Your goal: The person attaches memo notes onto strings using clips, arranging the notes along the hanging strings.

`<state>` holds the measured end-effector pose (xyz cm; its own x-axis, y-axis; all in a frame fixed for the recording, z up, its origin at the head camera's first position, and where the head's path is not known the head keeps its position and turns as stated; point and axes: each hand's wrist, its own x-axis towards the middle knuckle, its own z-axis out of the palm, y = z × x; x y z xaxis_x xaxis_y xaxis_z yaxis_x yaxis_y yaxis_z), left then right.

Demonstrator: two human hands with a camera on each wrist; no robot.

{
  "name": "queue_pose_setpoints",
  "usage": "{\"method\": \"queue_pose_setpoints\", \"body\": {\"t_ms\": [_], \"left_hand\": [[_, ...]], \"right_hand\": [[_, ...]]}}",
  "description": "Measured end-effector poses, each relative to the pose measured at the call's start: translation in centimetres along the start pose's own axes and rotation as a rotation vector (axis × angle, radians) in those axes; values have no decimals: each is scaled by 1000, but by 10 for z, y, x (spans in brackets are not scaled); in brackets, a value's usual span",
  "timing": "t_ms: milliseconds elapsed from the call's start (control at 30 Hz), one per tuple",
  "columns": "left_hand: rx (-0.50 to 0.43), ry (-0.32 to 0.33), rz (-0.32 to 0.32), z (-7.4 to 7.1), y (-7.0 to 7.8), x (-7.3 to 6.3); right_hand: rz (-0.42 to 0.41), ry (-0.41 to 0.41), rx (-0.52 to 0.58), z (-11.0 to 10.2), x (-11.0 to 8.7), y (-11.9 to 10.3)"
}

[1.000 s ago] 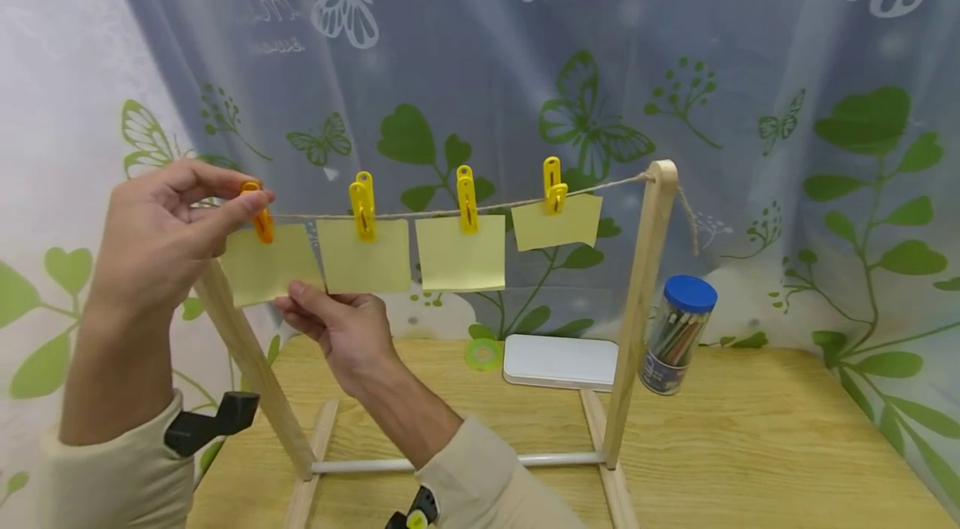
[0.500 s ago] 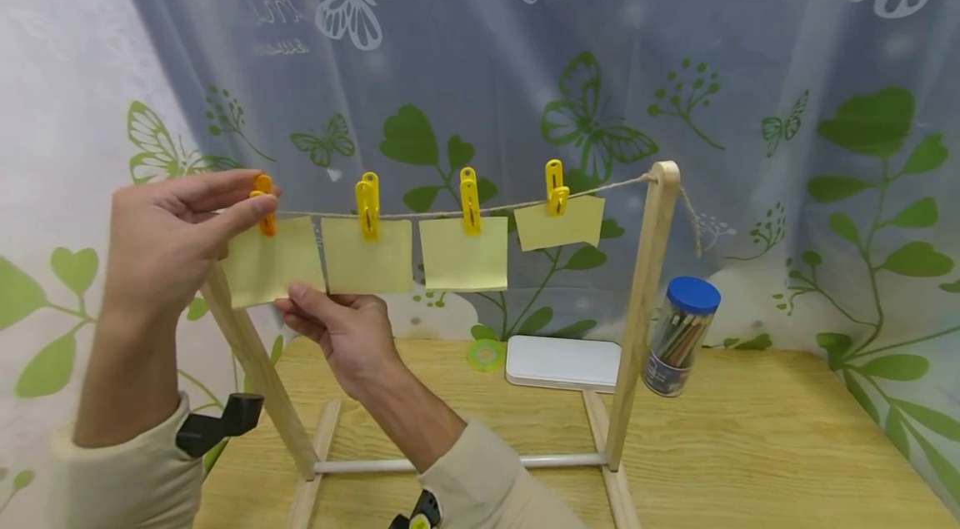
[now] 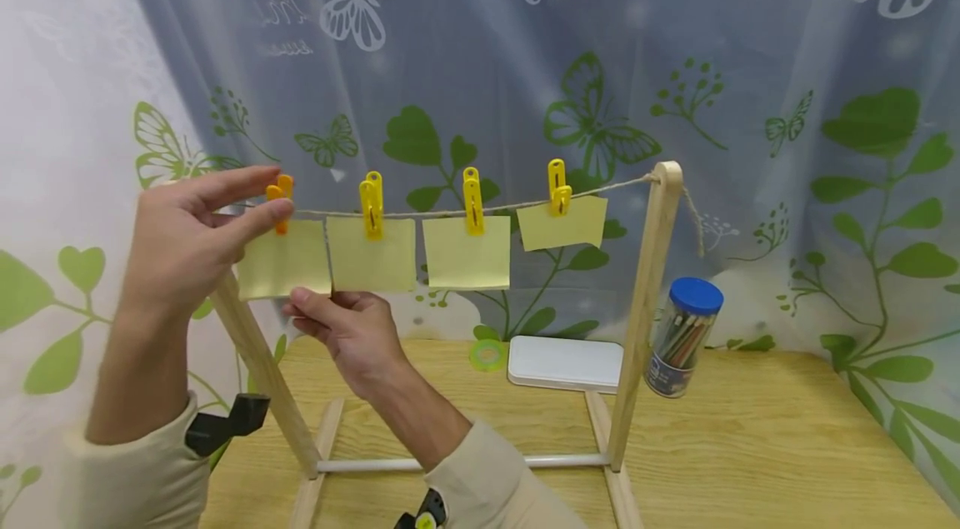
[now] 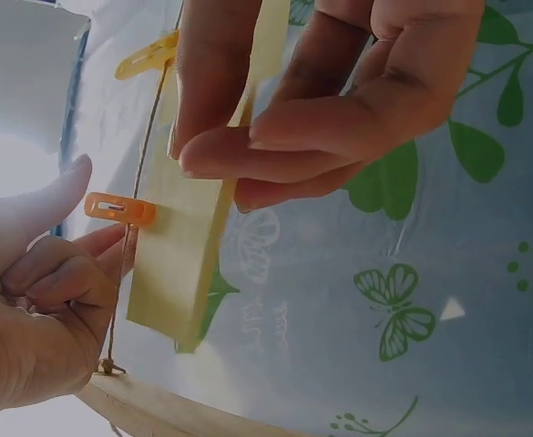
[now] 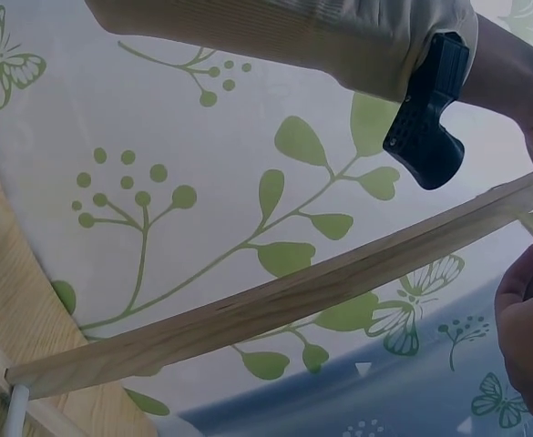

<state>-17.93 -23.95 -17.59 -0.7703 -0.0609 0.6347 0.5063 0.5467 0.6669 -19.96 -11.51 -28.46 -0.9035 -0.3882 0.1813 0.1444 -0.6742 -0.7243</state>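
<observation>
An orange clothespin (image 3: 285, 182) stands upright on the string (image 3: 435, 214), with a yellow sticky note (image 3: 288, 258) hanging below it. My left hand (image 3: 187, 237) surrounds the clothespin with thumb and index finger spread. In the left wrist view, the thumb of the left hand (image 4: 43, 291) is apart from the orange clothespin (image 4: 118, 208). With thumb and fingertips, my right hand (image 3: 360, 337) pinches the lower edge of the same note. Further right, yellow clothespins (image 3: 472, 200) hold several more notes (image 3: 467, 258) on the string.
The string is tied to a wooden frame's right post (image 3: 651, 296); the left post (image 3: 262, 371) leans behind my arms. On the wooden table (image 3: 750, 446) are a roll of green tape (image 3: 487, 355), a white case (image 3: 564, 361) and a blue-lidded jar (image 3: 682, 337) of pencils.
The orange clothespin has gone from tilted to upright, and my left thumb and index finger have spread apart around it. My right hand stays at the note's lower edge.
</observation>
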Motion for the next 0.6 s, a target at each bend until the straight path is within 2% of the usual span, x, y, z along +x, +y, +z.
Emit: {"method": "queue_pose_setpoints", "body": {"t_ms": [300,433,533,600], "left_hand": [[9,-5,-25,2,0,1],[-32,19,-11,4,1,0],[-157,73,11,6,3,-3],[-295,139,45,10,5,-7]], "right_hand": [[29,-15,-39,-10,1,0],[44,-35,-82,-19,0,1],[49,-50,-133,-28,0,2],[45,-66,-188,-37,-3,2]]}}
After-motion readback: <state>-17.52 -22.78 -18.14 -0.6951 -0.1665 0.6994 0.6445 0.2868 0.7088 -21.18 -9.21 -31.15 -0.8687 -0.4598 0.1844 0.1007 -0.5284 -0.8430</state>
